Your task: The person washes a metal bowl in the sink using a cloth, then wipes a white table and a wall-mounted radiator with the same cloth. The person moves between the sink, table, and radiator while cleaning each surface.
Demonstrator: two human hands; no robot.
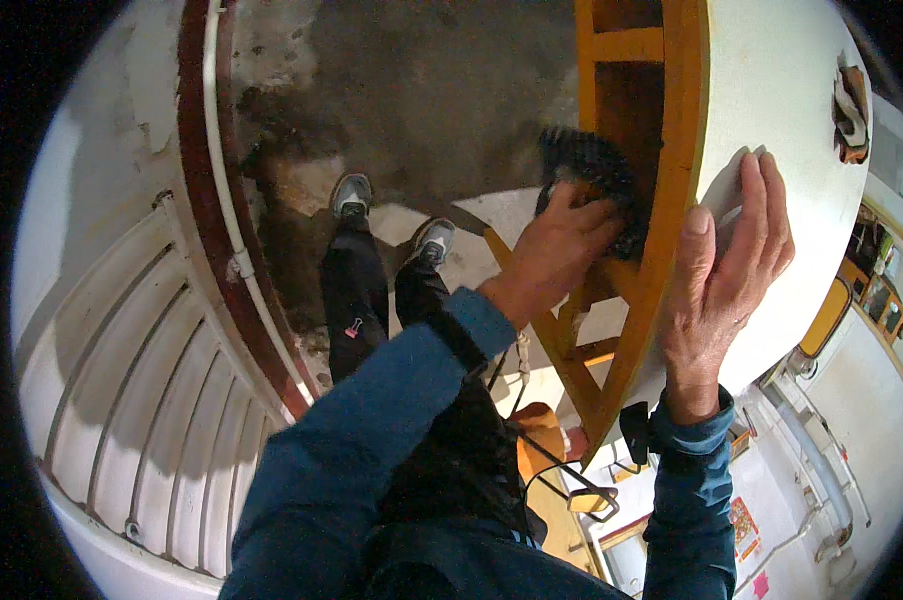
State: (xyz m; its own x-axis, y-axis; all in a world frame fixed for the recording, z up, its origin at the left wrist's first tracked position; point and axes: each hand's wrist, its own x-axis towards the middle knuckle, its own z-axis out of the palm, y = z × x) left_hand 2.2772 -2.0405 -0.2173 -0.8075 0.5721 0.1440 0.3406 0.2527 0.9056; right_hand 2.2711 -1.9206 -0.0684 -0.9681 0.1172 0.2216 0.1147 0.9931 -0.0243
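Note:
My left hand (560, 247) is closed round a dark ribbed cloth or brush (586, 169), blurred, beside the inner side of an orange-brown wooden frame (680, 112). Its fingers cover part of the dark thing, so its exact kind cannot be told. My right hand (729, 262) lies against a broad white panel (781, 90), fingers together and thumb apart, near the wooden edge. Nothing shows in it. A small folded cloth-like bundle (850, 112) is at the panel's far right.
White ribbed panelling (144, 375) and a pale pipe (223, 180) run along the left. My shoes (352, 196) stand on a stained concrete floor (436, 90). Slanting wooden legs (556, 337) and a black-framed mirror (592, 500) are low in the view; a yellow-backed chair (826, 316) is at right.

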